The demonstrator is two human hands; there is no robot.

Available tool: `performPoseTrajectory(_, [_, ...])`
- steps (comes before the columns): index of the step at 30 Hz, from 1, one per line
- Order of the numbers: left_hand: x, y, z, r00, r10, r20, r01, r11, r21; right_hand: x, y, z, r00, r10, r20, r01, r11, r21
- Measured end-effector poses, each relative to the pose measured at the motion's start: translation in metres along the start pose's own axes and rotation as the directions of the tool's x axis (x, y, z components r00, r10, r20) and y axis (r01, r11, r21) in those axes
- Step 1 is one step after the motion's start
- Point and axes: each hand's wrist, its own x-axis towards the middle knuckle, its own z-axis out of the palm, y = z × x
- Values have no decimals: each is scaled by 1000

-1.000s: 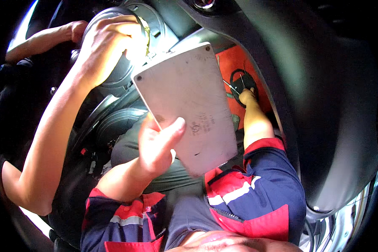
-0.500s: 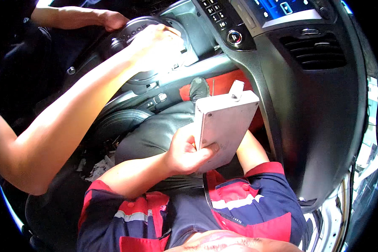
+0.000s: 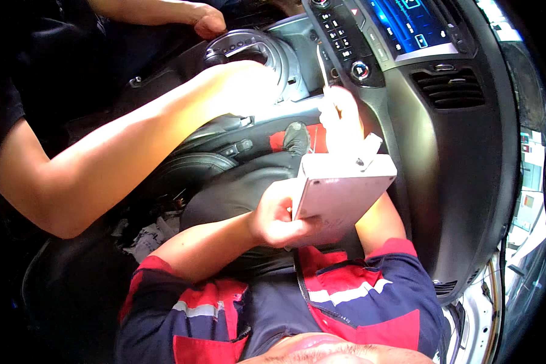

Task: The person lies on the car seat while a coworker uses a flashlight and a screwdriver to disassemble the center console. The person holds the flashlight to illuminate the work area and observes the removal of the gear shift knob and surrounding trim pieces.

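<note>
My left hand is closed round the lower left side of a flat, pale metal box, thumb on its near face. The box is tilted, and a small white tab stands up from its upper edge. Beyond the box, my right hand is raised by the center console. Its fingers pinch a thin, pale rod that points up toward the dashboard controls. Strong light washes out part of this hand, and the box hides its wrist.
At the left, a co-worker's forearm reaches to the gear shift surround; glare blurs that hand. The co-worker's other hand is farther back. A lit screen and an air vent sit in the dashboard. Crumpled paper lies beside my seat.
My right hand has come into sight from behind the box, holding the thin rod up near the console. The box appears slightly lower and farther right. The whole view has shifted a little.
</note>
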Motion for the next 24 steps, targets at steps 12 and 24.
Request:
performPoseTrajectory(12, [-2, 5, -12, 987, -150, -66, 149, 989, -18, 4, 12, 42, 999, 39, 16, -42, 957, 288])
performPoseTrajectory(24, [-2, 12, -16, 998, -51, 33, 47, 991, 126, -6, 13, 43, 997, -61, -52, 71, 975, 213])
